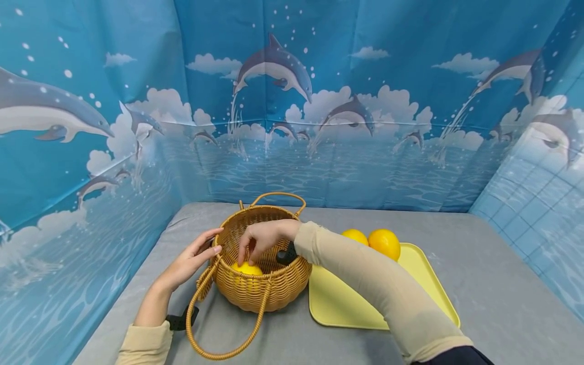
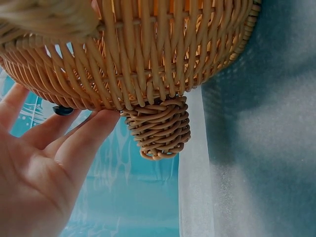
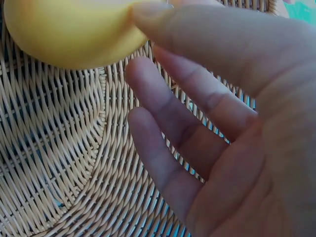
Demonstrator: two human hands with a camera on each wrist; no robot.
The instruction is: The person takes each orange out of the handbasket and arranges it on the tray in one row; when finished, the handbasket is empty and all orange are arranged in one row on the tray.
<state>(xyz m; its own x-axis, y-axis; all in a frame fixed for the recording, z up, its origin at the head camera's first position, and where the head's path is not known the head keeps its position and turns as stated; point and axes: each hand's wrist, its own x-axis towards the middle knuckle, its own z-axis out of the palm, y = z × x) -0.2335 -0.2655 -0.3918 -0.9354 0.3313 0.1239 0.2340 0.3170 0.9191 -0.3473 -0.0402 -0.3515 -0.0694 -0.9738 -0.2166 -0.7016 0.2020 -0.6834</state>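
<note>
A round brown wicker basket (image 1: pixel 262 294) stands on the grey surface. At its left rim is my left hand (image 1: pixel 191 261), fingers extended and fingertips touching the weave. In the left wrist view, the left hand (image 2: pixel 54 163) is beside a small woven lug (image 2: pixel 160 128) on the basket's outside. My right hand (image 1: pixel 264 238) reaches down inside the basket and pinches a yellow lemon (image 1: pixel 248 268) from above. The right wrist view shows the thumb on that lemon (image 3: pixel 74 39), while the lower fingers are spread apart in the air over the woven wall.
Right of the basket lies a yellow tray (image 1: pixel 339 306), partly covered by the right sleeve (image 1: pixel 374 279). Two orange-yellow fruits (image 1: pixel 384 244) sit at its back. One basket handle (image 1: pixel 219 357) hangs forward onto the surface; the other (image 1: pixel 279 193) stands up behind. A dolphin-print curtain (image 1: pixel 292 167) encloses the back and sides.
</note>
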